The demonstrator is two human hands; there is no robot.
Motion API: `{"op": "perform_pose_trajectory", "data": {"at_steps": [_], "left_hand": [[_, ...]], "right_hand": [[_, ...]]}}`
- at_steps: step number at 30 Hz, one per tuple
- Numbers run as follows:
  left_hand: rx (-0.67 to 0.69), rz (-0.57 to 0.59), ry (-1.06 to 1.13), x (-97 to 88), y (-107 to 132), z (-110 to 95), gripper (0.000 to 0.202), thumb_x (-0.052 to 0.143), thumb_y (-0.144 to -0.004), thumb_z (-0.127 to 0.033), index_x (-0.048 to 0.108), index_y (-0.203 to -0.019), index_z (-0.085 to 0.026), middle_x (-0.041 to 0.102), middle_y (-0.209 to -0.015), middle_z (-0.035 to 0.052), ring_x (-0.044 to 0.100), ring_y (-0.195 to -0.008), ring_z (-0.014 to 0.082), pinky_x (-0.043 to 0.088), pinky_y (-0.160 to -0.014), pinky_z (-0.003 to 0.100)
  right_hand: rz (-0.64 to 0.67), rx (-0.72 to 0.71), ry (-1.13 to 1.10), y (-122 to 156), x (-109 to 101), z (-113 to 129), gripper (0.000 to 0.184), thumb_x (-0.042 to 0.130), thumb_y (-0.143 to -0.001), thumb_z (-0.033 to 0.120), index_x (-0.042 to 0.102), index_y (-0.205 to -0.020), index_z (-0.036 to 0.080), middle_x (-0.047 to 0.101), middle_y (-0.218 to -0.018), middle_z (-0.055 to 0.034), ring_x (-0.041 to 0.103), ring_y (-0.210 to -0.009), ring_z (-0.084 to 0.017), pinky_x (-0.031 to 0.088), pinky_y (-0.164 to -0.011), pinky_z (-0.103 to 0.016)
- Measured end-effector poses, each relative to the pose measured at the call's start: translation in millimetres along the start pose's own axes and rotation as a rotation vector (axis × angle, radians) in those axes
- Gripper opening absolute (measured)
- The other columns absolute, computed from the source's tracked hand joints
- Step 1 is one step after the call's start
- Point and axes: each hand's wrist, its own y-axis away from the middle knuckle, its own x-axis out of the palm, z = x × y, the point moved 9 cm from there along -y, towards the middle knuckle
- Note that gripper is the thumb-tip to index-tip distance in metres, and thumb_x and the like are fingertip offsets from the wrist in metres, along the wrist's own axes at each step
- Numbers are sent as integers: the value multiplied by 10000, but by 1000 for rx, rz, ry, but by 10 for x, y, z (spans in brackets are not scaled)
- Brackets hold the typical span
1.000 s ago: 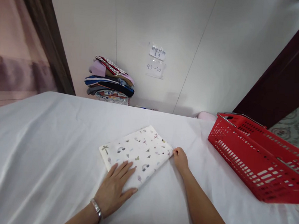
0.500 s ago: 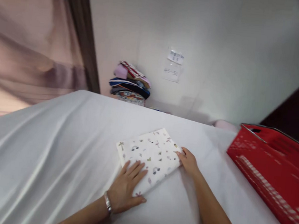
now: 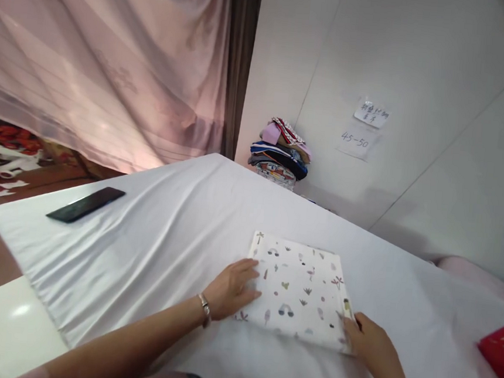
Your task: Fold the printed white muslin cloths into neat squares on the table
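Observation:
A folded white cloth (image 3: 298, 293), printed with small rainbows, palm trees, flamingos and plants, lies flat on the white-covered table (image 3: 178, 229). My left hand (image 3: 232, 288), with a silvery bracelet at the wrist, rests on the cloth's left edge, fingers stretched out and thumb apart. At the lower right corner, my right hand (image 3: 369, 339) pinches the cloth's edge between thumb and fingers; some of those fingers are hidden. A small tag-like patch (image 3: 346, 305) shows on the cloth's right edge just above this hand.
A dark phone-like slab (image 3: 87, 204) lies at the table's left end. Folded clothes (image 3: 280, 153) are stacked beyond the far edge, by the wall. Part of a red basket (image 3: 502, 355) shows at the right. A pink curtain (image 3: 156, 75) hangs at the back left.
My view has swung left, bringing in the phone-like slab and pushing the basket mostly out. The cloth now sits squarer to me. My left hand has shifted from its top to its left edge.

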Motion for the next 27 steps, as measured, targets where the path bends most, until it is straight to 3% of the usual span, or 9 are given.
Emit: {"op": "perform_pose_trajectory", "data": {"at_steps": [2, 5, 8, 16, 22, 27], "left_hand": [[-193, -94, 50, -37, -150, 243, 424, 475, -801, -401, 517, -1163, -185, 500, -1264, 98, 445, -1173, 212, 373, -979, 365], [-514, -99, 189, 50, -338, 634, 437, 444, -815, -403, 485, -1194, -190, 582, -1157, 76, 572, -992, 180, 436, -877, 305], [-669, -114, 312, 130, -484, 853, 389, 459, -810, -360, 513, -1155, -186, 634, -1051, 52, 606, -886, 155, 445, -795, 249], [-701, -198, 271, 185, -661, 973, 407, 509, -776, -322, 495, -1164, -199, 645, -948, 24, 602, -808, 139, 438, -699, 222], [-648, -195, 189, 180, -761, 954, 390, 502, -762, -243, 512, -1151, -216, 640, -942, 29, 586, -849, 163, 433, -750, 258], [-587, -212, 175, 169, -830, 952, 388, 475, -794, -298, 487, -1168, -196, 641, -927, 31, 594, -806, 153, 444, -750, 257]], "right_hand": [[-52, -24, -15, -5, -27, 66, 323, 327, -812, 454, 548, -818, 219, 633, -854, -62, 579, -787, -215, 390, -646, -293], [-176, -36, -42, -2, -63, 98, 431, 336, -801, 520, 517, -1032, 204, 587, -1060, -102, 554, -944, -238, 407, -708, -306], [-272, -24, -38, 1, -80, 83, 463, 345, -790, 540, 504, -1056, 196, 560, -1110, -113, 521, -1017, -247, 417, -719, -306], [-94, 27, 28, -28, -28, 52, 376, 220, -865, 466, 510, -783, 242, 636, -844, -46, 599, -730, -203, 400, -591, -294], [-108, 24, 139, -61, -17, 53, 367, 197, -890, 412, 494, -771, 230, 642, -799, -45, 605, -715, -199, 378, -571, -281], [-126, 38, 211, -44, -43, 126, 357, 202, -911, 340, 527, -872, 198, 649, -860, -71, 616, -780, -200, 380, -600, -275]]}}
